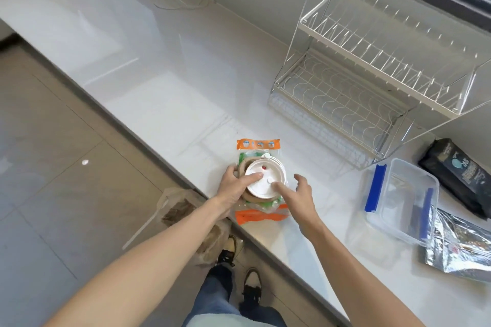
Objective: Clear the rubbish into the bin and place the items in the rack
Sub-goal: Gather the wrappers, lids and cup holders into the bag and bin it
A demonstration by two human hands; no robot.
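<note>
Looking down past jeans and shoes, there's a plastic-lined bin (191,218) on the floor tucked right against the bench (164,82) edge, just below the left forearm. So the rubbish has a short drop to make.

Up on the bench, both hands are at the same little pile near the front edge. The left hand (235,183) is resting on a white lid (265,180) that caps a brown paper cup, with its fingers (252,176) spread flat across the top and side, pressing more than gripping. The right hand (299,191) is loose and open, one fingertip touching the lid rim, nothing held. Cup sits on top of an orange-and-clear plastic packet (259,214) with green stuff inside.

My read: we're on the rubbish half of the job, about to pick up the cup and packet. Next move probably needs the left hand to actually close round the cup, the right to slide under the packet, then swing both left and down to the bin.

Further right is a clear storage box (398,202) with blue clips, next to it a foil bag (457,247) and a black pouch (462,175). Behind those, well apart from the hands, the two-tier wire rack (372,66) stands empty, so nothing's been racked yet.
</note>
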